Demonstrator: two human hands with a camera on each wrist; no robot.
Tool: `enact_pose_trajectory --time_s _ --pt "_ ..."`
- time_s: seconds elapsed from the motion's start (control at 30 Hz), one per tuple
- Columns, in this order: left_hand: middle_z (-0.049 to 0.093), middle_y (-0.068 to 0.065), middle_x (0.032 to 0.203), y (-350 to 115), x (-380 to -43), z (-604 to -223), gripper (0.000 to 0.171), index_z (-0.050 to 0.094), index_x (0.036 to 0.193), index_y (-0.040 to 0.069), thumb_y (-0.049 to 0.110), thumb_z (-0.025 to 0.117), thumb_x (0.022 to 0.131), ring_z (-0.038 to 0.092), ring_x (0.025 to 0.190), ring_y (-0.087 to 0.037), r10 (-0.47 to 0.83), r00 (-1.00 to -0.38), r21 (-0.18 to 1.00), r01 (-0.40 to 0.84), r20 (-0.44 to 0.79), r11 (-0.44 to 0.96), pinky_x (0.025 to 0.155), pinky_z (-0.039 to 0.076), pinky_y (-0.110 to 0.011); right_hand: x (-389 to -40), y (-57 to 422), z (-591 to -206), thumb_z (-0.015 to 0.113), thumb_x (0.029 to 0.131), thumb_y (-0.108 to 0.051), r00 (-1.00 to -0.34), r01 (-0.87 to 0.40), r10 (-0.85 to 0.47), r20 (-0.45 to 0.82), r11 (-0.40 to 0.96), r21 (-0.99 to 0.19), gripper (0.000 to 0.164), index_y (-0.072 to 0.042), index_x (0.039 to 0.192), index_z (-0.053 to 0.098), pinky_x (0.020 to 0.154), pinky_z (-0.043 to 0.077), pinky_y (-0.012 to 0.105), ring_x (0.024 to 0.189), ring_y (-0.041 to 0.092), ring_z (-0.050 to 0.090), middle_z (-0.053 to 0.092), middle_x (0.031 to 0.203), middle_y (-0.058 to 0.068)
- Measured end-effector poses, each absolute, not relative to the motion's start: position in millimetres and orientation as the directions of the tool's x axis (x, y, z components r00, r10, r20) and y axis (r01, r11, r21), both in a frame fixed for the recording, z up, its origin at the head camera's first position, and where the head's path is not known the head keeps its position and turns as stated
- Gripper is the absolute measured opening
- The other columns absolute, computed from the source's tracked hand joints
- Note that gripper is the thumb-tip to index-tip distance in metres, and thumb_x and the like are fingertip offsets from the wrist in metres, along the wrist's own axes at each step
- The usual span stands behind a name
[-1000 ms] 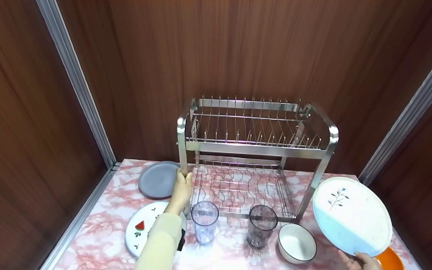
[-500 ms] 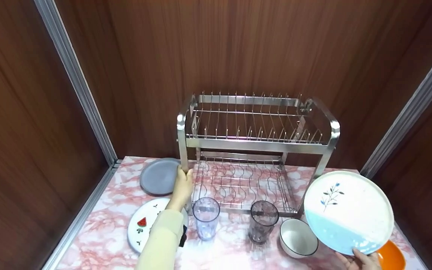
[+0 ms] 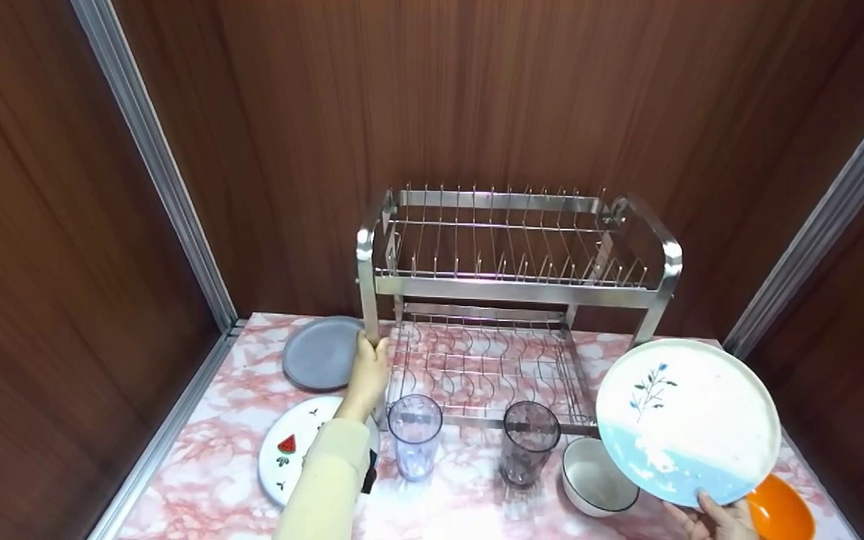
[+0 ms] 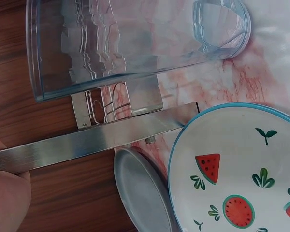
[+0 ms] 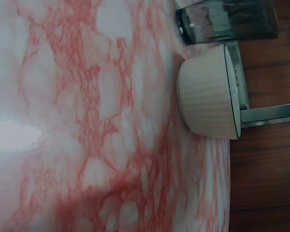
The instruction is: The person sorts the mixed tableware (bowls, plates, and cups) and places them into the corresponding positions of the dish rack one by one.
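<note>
My left hand [image 3: 369, 373] grips the front left leg of a two-tier metal dish rack [image 3: 516, 289]; in the left wrist view the fingers and thumb wrap that flat leg [image 4: 94, 142]. At the lower right of the head view, my right hand [image 3: 718, 519] pinches the near edge of a round plate [image 3: 702, 412], thumb on top. The plate is white and light blue with a sprig painted on it, held tilted above the table beside the rack's right leg. In the right wrist view only a sliver of hand shows at the right edge, and the plate is out of sight.
A clear glass [image 3: 415, 439], a dark grey glass [image 3: 528, 444] and a white bowl [image 3: 598, 480] stand before the rack. A grey plate [image 3: 321, 354] and a watermelon-patterned plate [image 3: 287, 469] lie at left. An orange dish [image 3: 786, 514] sits at right, partly covered.
My right hand has brought the plate slightly left and upward, and its face now shows more fully. My left hand keeps its grip on the rack leg. The head view has shifted slightly.
</note>
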State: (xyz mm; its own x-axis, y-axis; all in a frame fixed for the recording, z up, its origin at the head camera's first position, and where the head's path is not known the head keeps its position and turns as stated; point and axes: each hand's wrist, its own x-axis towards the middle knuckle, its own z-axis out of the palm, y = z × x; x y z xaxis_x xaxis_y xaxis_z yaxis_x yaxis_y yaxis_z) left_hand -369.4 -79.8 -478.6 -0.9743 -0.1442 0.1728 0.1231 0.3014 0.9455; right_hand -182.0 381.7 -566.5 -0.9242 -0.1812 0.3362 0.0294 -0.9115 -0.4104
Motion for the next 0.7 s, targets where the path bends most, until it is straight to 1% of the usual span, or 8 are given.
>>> enact_pose_trajectory --time_s 0.1,0.17,0.27,0.4,0.57,0.7 --pt "0.046 -0.023 0.119 -79 -369 -478 0.04 0.027 0.126 0.003 0.023 0.037 0.094 0.041 0.119 -0.035 -0.15 -0.972 0.944 0.13 0.182 0.302 0.104 0.028 -0.045 -183 380 -565 0.022 0.093 0.005 -0.918 0.002 -0.169 0.358 -0.907 -0.421 0.044 -0.017 0.122 0.045 0.089 0.04 0.05 0.106 0.039 0.052 0.054 0.117 0.015" --pt "0.048 -0.023 0.115 -78 -369 -479 0.036 0.028 0.124 0.003 0.021 0.037 0.093 0.043 0.117 -0.035 -0.15 -0.97 0.944 0.138 0.19 0.3 0.103 0.03 -0.046 -182 378 -563 0.023 0.092 0.005 -0.924 -0.023 -0.144 0.354 -0.905 -0.425 0.042 -0.017 0.121 0.044 0.088 0.041 0.05 0.104 0.039 0.053 0.055 0.115 0.016" --pt "0.049 -0.022 0.111 -77 -369 -479 0.032 0.03 0.12 0.003 0.02 0.036 0.094 0.045 0.114 -0.034 -0.149 -0.969 0.944 0.145 0.195 0.295 0.101 0.032 -0.045 -181 374 -559 0.028 0.091 0.005 -0.947 -0.071 -0.082 0.311 -0.891 -0.448 0.04 -0.02 0.118 0.045 0.084 0.044 0.049 0.1 0.039 0.056 0.056 0.111 0.014" --pt "0.05 -0.022 0.11 -77 -369 -479 0.031 0.031 0.119 0.002 0.02 0.036 0.094 0.046 0.113 -0.034 -0.147 -0.969 0.944 0.149 0.199 0.295 0.1 0.033 -0.046 -180 369 -553 0.032 0.091 0.002 -0.968 -0.096 -0.029 0.249 -0.875 -0.475 0.036 -0.021 0.116 0.046 0.082 0.046 0.048 0.096 0.038 0.058 0.058 0.107 0.012" --pt "0.049 -0.021 0.111 -77 -370 -478 0.032 0.032 0.119 0.003 0.021 0.037 0.093 0.045 0.114 -0.034 -0.154 -0.97 0.945 0.136 0.188 0.296 0.101 0.032 -0.046 -183 365 -546 0.028 0.093 -0.004 -0.965 -0.109 -0.031 0.262 -0.856 -0.505 0.033 -0.019 0.116 0.046 0.082 0.047 0.046 0.096 0.036 0.059 0.059 0.109 0.012" --pt "0.048 -0.021 0.115 -78 -370 -478 0.032 0.031 0.12 0.005 0.02 0.036 0.093 0.043 0.117 -0.034 -0.15 -0.973 0.949 0.125 0.174 0.289 0.103 0.03 -0.046 -185 363 -545 0.025 0.094 -0.004 -0.955 -0.129 -0.035 0.294 -0.844 -0.52 0.032 -0.017 0.117 0.044 0.082 0.047 0.046 0.095 0.037 0.059 0.058 0.109 0.012"
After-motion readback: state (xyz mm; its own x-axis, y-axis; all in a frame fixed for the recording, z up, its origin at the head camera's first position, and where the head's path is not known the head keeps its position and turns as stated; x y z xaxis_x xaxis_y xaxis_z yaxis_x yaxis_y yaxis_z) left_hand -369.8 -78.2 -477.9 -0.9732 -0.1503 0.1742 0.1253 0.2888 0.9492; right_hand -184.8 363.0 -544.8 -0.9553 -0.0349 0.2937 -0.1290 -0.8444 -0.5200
